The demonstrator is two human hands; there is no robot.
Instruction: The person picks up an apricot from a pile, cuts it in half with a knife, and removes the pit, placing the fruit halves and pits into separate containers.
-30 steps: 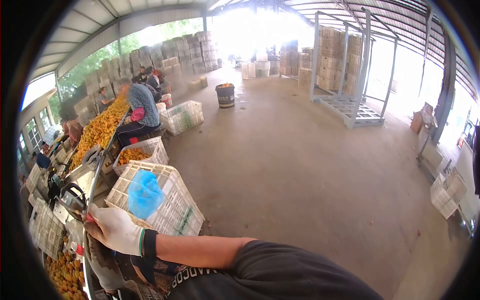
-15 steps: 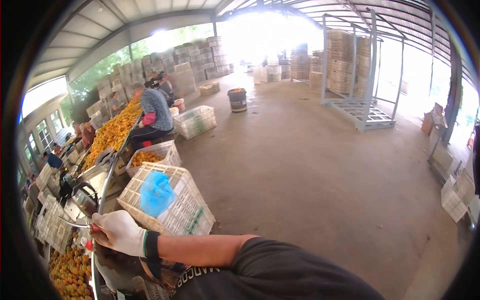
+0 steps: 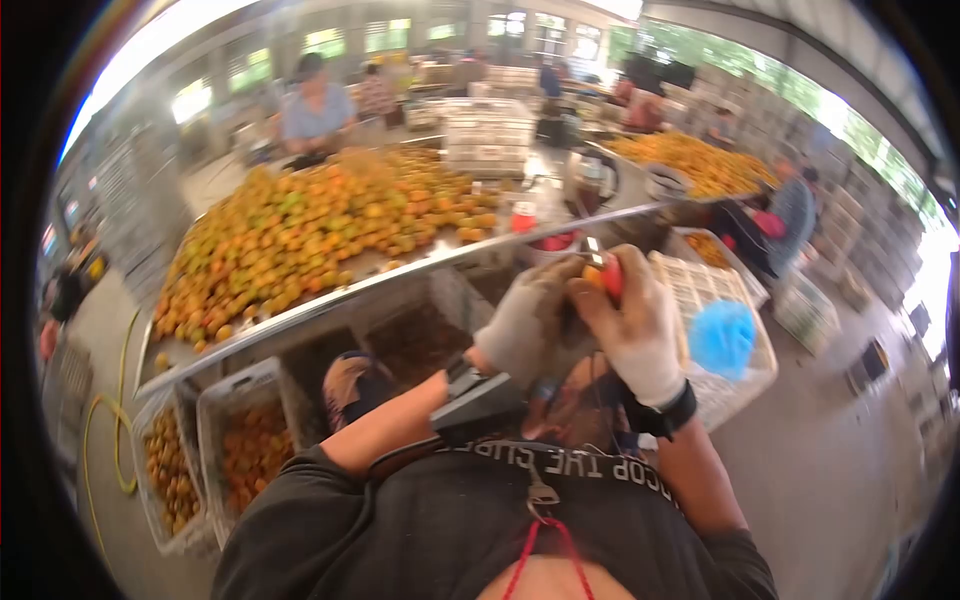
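Observation:
My right hand (image 3: 635, 325), in a white glove, is closed around a red-handled tool (image 3: 612, 275) with a short shiny metal end (image 3: 594, 248). My left hand (image 3: 535, 310), in a soiled white glove, is curled close against it, fingertips meeting the right ones at the tool. A small orange patch shows between the fingers; what the left hand holds, I cannot tell. Both hands are in front of my chest at the metal rim (image 3: 400, 272) of a sorting table. A heap of orange-yellow fruit (image 3: 320, 240) lies on the table.
Below the rim are white crates of fruit (image 3: 262, 378). To the right stands a pale crate (image 3: 690, 290) with a blue plastic bag (image 3: 722, 338). A black-handled jug (image 3: 590, 180) and a red-topped container (image 3: 523, 216) stand on the table. Across it sits a person (image 3: 315, 110).
The view has swung left from the open floor to the fruit table. The right hand, earlier holding the red-handled tool out alone, is now together with the left hand before my chest.

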